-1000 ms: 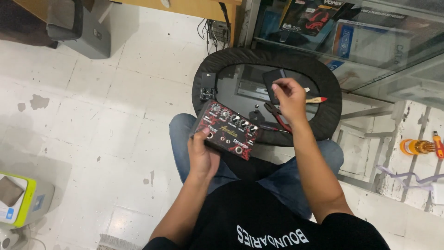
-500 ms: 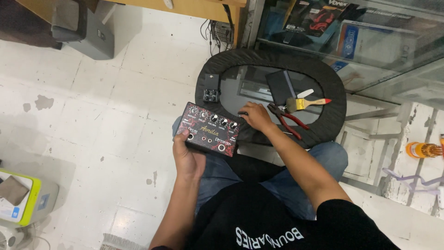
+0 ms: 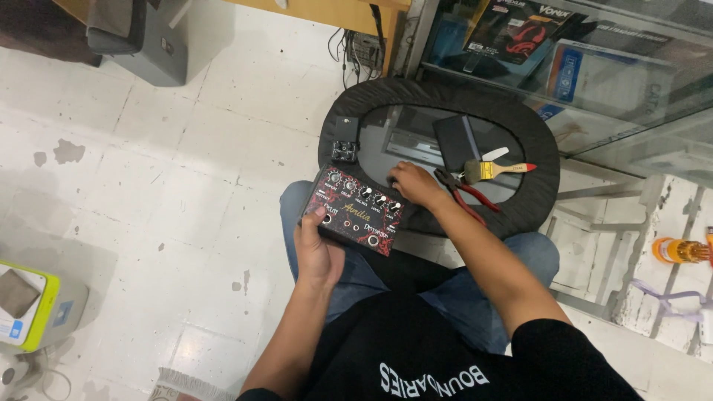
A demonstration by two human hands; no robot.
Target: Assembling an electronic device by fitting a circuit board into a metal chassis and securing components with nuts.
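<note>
Black and red, the pedal (image 3: 355, 211) sits over my lap, its far edge at the rim of the padded tray (image 3: 535, 145). My left hand (image 3: 318, 251) clamps its near left corner, thumb on top beside a jack. My right hand (image 3: 413, 183) is curled at the far right end of the knob row, fingertips on or just at a knob; I cannot tell whether they pinch it. I judge I am working the knobs. Next calls for a firm pinch, with pliers (image 3: 466, 197) and brush (image 3: 496, 169) just beside.
</note>
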